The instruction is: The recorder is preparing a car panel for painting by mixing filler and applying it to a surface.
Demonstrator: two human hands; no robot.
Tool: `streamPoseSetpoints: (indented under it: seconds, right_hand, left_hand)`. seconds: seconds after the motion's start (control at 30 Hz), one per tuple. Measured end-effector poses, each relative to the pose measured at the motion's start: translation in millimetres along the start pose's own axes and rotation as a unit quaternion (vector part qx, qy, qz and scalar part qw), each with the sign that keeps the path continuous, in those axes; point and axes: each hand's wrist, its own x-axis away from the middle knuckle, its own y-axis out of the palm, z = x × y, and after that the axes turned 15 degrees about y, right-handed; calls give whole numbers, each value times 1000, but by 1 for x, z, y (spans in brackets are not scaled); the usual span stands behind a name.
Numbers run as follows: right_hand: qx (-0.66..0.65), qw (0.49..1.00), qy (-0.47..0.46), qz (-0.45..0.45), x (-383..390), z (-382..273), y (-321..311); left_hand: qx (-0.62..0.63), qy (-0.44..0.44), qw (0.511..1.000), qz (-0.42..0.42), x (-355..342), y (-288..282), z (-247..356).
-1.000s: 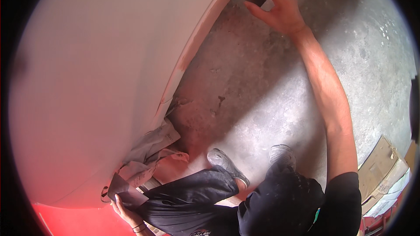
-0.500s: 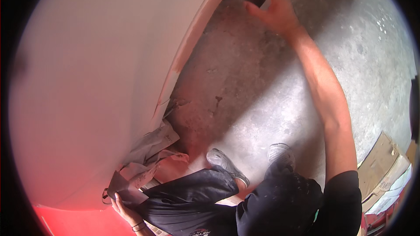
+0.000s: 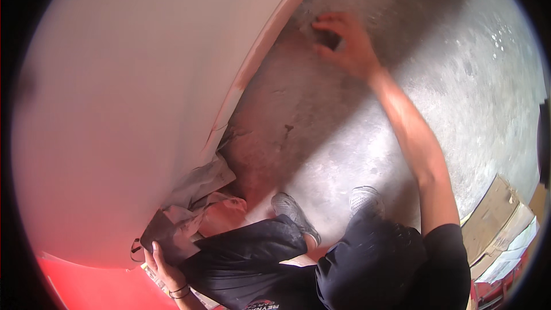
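Observation:
My left hand (image 3: 162,265) is closed on the lower edge of a dark grey sheet (image 3: 163,236), which looks like sandpaper, beside my knee at the lower left. Out over the floor, my right hand (image 3: 351,46) curls its fingers and thumb round a small dark piece (image 3: 328,38); blur hides its exact kind. A large, smooth, pale car body panel (image 3: 132,92) fills the left side. Its curved edge (image 3: 261,51) lies left of my right hand, with a gap between them.
Crumpled masking paper (image 3: 206,175) gathers along the panel's lower edge. A red surface (image 3: 103,287) shows at the lower left. Flattened cardboard (image 3: 491,224) leans at the right. My shoes (image 3: 295,212) stand on the grey concrete floor (image 3: 344,138), partly sunlit.
My right hand has come back toward me and slightly left, away from the far end of the panel's edge. My left hand and the dark sheet have shifted slightly.

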Motion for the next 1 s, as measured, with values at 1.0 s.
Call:
streamPoseSetpoints:
  seconds: [1.0]
  right_hand:
    - [141, 983, 109, -31, 209, -245, -177]
  left_hand:
    - [374, 212, 711, -556, 34, 295, 195]
